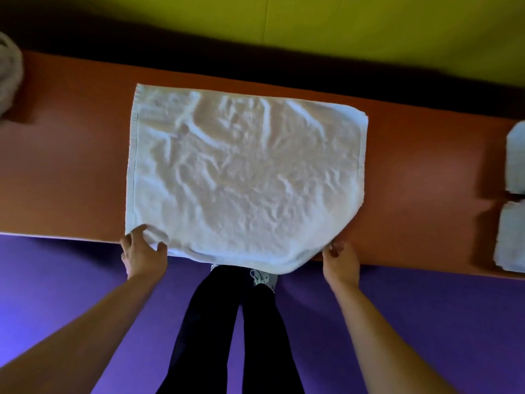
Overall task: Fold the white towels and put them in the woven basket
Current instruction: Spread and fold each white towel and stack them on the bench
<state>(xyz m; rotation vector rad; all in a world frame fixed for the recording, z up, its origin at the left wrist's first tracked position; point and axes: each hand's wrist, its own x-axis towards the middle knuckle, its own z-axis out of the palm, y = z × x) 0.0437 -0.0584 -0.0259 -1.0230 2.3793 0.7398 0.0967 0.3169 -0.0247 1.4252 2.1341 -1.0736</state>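
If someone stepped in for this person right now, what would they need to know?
Left hand: grips the near left corner of the spread towel.
Right hand: pinches its near right corner.
The towel lies flat and unfolded on the orange table, its near edge hanging over the front.
Done: two folded towels sit at the table's right edge.
Left: fold this towel, then put all of them in the basket, which is not clearly in view; a pale bundle sits far left.

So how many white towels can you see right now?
3 clearly: a spread towel mid-table, two folded towels at the right edge. The pale bundle far left may be more.
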